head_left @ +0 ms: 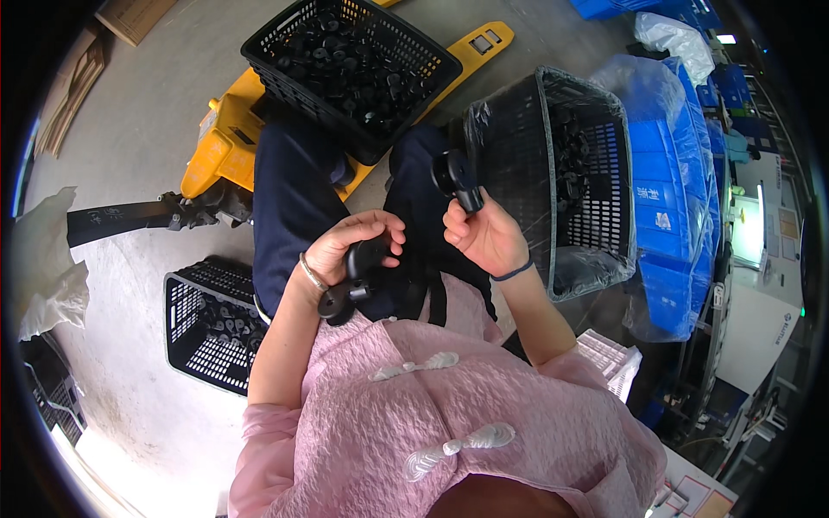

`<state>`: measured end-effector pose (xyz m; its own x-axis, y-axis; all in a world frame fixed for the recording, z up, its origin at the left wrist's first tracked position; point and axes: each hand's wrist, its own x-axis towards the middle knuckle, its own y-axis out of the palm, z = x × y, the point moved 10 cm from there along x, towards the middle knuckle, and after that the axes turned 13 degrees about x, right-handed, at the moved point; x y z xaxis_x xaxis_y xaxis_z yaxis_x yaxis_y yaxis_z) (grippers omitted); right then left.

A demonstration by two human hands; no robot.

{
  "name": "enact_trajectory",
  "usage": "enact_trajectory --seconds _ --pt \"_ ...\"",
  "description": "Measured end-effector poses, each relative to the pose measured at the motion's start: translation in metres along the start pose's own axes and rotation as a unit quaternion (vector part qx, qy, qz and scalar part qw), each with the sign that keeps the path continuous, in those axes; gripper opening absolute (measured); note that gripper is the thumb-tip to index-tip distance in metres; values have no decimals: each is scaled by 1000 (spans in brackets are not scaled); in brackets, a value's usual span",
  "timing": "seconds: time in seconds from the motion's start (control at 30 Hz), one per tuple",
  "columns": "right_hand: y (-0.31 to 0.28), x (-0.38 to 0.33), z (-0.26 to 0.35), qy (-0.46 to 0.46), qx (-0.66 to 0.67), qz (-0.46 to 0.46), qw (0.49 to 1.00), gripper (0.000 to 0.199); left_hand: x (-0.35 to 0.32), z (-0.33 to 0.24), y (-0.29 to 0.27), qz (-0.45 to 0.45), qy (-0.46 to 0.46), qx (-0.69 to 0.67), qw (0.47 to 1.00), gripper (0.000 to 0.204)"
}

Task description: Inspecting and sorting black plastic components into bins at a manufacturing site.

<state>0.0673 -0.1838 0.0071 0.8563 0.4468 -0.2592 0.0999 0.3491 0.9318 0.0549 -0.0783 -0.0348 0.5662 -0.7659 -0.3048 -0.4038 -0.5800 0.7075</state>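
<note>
My left hand [332,246] curls around a black plastic caster-like part [368,257] with a rounded body. Just below that hand sits another rounded black piece [336,303]; I cannot tell whether it is joined to the held one. Up and to the right, my right hand [494,239] pinches a second black caster-like part [454,175] by its short stem, its round end pointing away from me. Both hands are above my lap, apart from each other.
A black crate [367,142] full of similar parts stands ahead on a yellow pallet jack [222,148]. At right is a plastic-lined black crate [549,186] beside wrapped blue bins [661,186]. A smaller black crate [177,315] with parts is on the left floor.
</note>
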Motion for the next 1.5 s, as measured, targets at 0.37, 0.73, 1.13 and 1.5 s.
enact_trajectory --seconds 0.37,0.73,1.13,1.5 --pt "-22 -1 25 -57 -33 -82 994 25 0 1 -1 -9 2 10 1000 29" --pt "64 -104 184 -419 -825 -289 248 44 8 1 3 -5 -17 -108 994 68" --pt "31 35 -48 -16 -726 5 687 35 -6 11 -23 -190 4 -100 977 70" --pt "-11 11 -25 -11 -315 -76 946 38 -9 -1 10 -102 45 60 992 79"
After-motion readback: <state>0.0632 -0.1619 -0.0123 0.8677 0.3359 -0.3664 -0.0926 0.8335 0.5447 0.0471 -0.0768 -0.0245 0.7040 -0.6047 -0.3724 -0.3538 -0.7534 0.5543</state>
